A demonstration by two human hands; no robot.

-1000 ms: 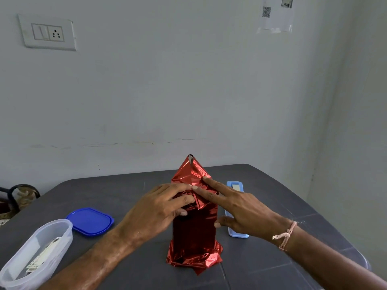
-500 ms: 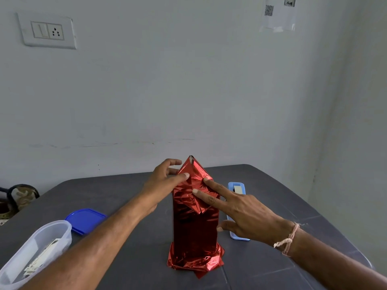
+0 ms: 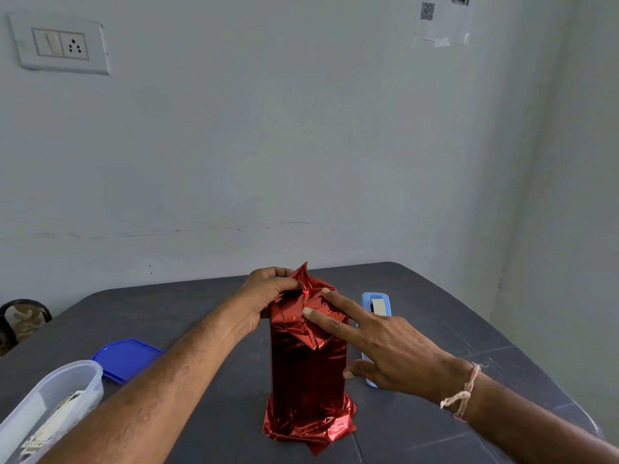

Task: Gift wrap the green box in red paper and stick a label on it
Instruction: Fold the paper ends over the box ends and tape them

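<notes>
Nearest me, at the near-left corner of the tabletop, a clear tub holds pale slips, probably the labels. A blue lid lies just beyond it. Straight ahead between my arms the box stands upright, long axis vertical, fully covered in red paper that bunches loosely at the base. My right hand is flat: two straight fingers press the folded flap against the near face, and the thumb touches the box's right side. My left hand, at the top's left, pinches the paper peak in curled fingers, so it is nearer the fold to come. The tape dispenser lies just behind my right hand, which I would have to lift off the flap to reach it.
</notes>
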